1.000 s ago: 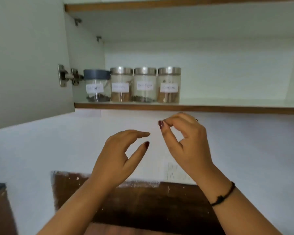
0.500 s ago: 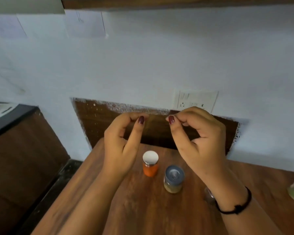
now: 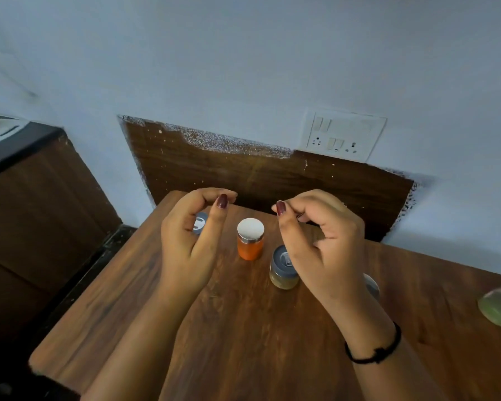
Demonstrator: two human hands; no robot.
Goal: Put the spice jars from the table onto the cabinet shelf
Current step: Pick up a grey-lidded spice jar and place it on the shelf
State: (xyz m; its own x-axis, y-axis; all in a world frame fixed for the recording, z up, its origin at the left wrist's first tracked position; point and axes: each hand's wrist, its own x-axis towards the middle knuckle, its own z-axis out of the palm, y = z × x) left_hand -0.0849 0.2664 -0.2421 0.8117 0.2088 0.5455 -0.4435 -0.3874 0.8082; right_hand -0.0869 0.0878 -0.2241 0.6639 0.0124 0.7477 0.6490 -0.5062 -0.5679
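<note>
– Both hands have come down from shelf height, and the view has dropped with them to the table [image 3: 243, 342]. Where do the jars stand?

– Five show, all on the table. The orange jar [image 3: 250, 240], with a pale lid, stands upright toward the far edge, between the two hands. Just right of it and nearer is the grey-lid jar [image 3: 284, 269], with yellowish contents. The right hand [image 3: 321, 244] partly covers it.

– And the rest?

– The third jar [image 3: 200, 222] shows only a bit of grey lid through the ring of the left hand's fingers. The fourth jar [image 3: 371, 286] peeks out behind the right wrist and is mostly hidden. The green jar [image 3: 499, 308] sits at the right edge of the view, blurred and cut off.

– Do the hands hold anything?

– Nothing. The left hand [image 3: 190, 241] hovers over the table, its fingers curled over until the forefinger nearly meets the thumb tip. The right hand hovers too, its fingers curled in and the thumb laid against the forefinger. I cannot see either one touching a jar.

– What lies around them?

– A black bracelet [image 3: 376, 350] circles the right wrist. A brown panel [image 3: 243, 175] stands behind the table against a pale wall [image 3: 243, 53]. A white socket plate [image 3: 342, 136] sits above the panel's right part. A dark counter [image 3: 12, 146] stands at the left, apart from the table.
</note>
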